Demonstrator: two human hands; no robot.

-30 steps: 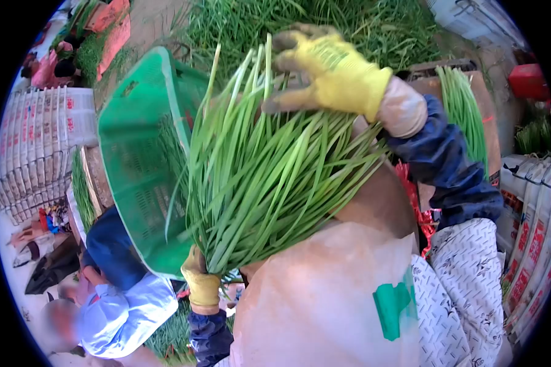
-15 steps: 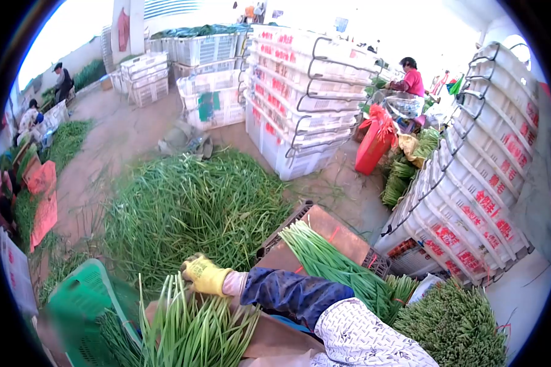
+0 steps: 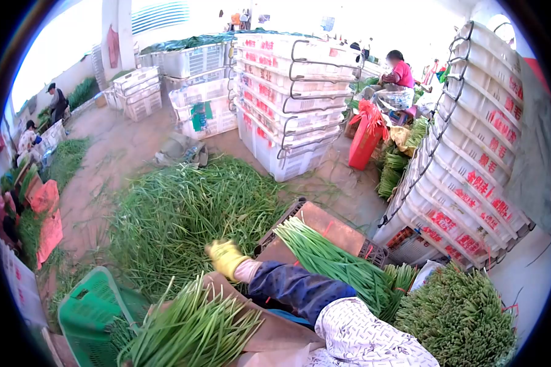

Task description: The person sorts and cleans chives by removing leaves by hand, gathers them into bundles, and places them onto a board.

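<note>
My right hand, in a yellow glove, is stretched out over the front edge of a big heap of loose green leaves. Motion smears its fingers, so their grip does not show. Below it, a loose bundle of long green chive-like stalks lies slanted across a brown cloth or board. Right of the hand, a neat bunch of similar stalks rests on a brown board over a dark crate. My left hand is out of view.
A green plastic basket stands at lower left. Upright tied bundles of thin green stems are at lower right. Tall stacks of white crates and leaning crates rise beyond. A red bag and a co-worker in pink are behind.
My right hand has moved up and to the right, away from the loose bundle. That bundle now leans over more, and the whole view has shifted slightly.
</note>
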